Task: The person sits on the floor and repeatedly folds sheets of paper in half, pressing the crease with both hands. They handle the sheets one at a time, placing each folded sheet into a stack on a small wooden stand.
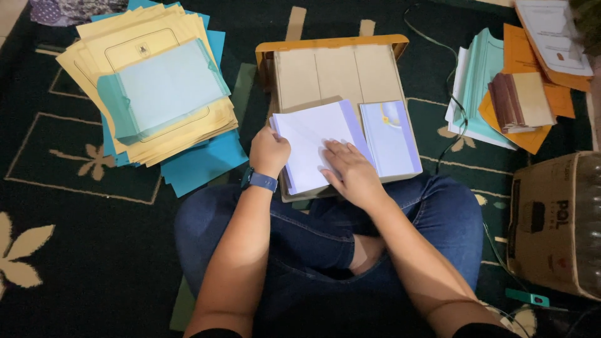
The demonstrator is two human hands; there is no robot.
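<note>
On the cardboard tray (325, 69) my left fingers (269, 150) pinch the white folder (310, 141); right fingers (347, 166) press flat, open; yellow stack (150, 37) waits.

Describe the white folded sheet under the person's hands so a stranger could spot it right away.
Find the flat cardboard tray on the person's lap. At its near edge lies the white folded sheet, gripped by the left hand and pressed flat by the right hand. Unlike the lilac-edged card beside it, its face is plain white.

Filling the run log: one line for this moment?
left hand: grips white sheet edge | right hand: flat on sheet | under: cardboard tray on lap
</note>
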